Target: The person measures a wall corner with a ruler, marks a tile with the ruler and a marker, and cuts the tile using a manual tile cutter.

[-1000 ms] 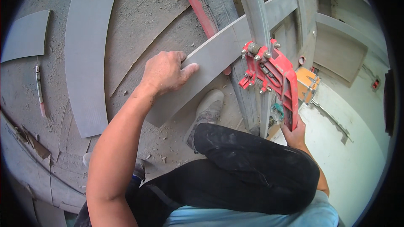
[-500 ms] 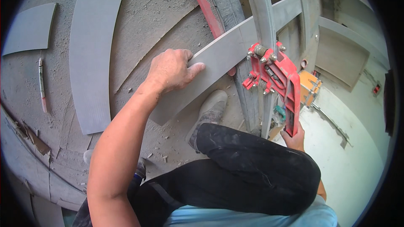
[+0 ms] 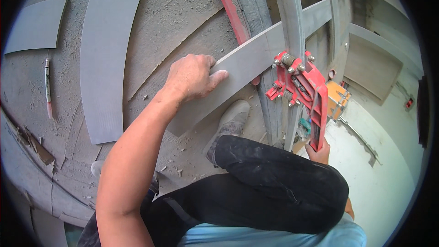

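Observation:
A narrow grey tile strip (image 3: pixel 251 52) slants under the metal rail (image 3: pixel 289 13) of a manual tile cutter. My left hand (image 3: pixel 192 75) is closed over the strip's upper edge, thumb on its face. On the rail sits the cutter's red carriage (image 3: pixel 297 80), with springs and bolts. Its red handle (image 3: pixel 318 123) runs down toward me, and my right hand (image 3: pixel 320 152) is wrapped round the lower end. My knee partly hides that hand's wrist and forearm.
Left of my arm lie a long grey tile (image 3: pixel 107 59), a smaller tile piece (image 3: pixel 36 25) and a marker pen (image 3: pixel 48 89) on the dusty floor. My shoe (image 3: pixel 234 116) is beside the strip. A yellow box (image 3: pixel 337 99) stands right of the handle, near a white surface (image 3: pixel 366 142).
The whole view has shifted slightly, so the floor things appear a little farther right. Both hands keep their hold, on the tile strip and on the handle.

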Tool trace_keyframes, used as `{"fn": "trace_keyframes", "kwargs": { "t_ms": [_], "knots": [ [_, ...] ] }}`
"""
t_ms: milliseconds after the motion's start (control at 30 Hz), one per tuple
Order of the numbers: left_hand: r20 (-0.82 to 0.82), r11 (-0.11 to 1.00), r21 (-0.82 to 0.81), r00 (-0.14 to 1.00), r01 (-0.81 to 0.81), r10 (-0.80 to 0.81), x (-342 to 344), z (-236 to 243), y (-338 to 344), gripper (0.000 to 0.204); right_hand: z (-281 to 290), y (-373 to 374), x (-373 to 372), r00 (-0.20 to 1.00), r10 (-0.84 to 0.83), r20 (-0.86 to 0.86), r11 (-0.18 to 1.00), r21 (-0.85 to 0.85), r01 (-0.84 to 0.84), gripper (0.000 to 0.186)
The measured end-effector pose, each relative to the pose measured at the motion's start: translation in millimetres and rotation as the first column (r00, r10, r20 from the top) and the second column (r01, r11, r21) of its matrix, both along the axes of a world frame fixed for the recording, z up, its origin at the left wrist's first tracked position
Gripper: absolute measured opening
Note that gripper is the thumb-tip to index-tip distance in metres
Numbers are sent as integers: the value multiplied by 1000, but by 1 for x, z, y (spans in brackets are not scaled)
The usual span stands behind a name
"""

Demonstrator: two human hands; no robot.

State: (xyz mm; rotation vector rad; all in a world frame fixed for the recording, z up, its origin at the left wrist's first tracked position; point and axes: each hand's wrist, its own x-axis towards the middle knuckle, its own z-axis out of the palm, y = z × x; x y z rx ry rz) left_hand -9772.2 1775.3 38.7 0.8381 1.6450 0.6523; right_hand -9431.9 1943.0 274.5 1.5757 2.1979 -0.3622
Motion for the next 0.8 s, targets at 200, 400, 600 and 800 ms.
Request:
{"fn": "trace_keyframes", "kwargs": {
  "t_ms": [200,400,600,800],
  "knots": [
    [11,1000,-2,1000,0,0,-1,0,0,38,-2,2,2,1000,1,-6,1000,-1,-1,28],
    [9,1000,2,1000,-8,8,-1,-3,-1,38,-2,2,5,999,-34,-32,999,-27,33,31],
    [25,1000,-7,1000,-5,5,-2,-1,0,37,0,0,19,996,-68,-64,998,9,69,30],
    [30,1000,3,999,-13,13,-2,-1,0,36,-3,2,24,999,-45,-5,999,9,46,26]
  ]
}}
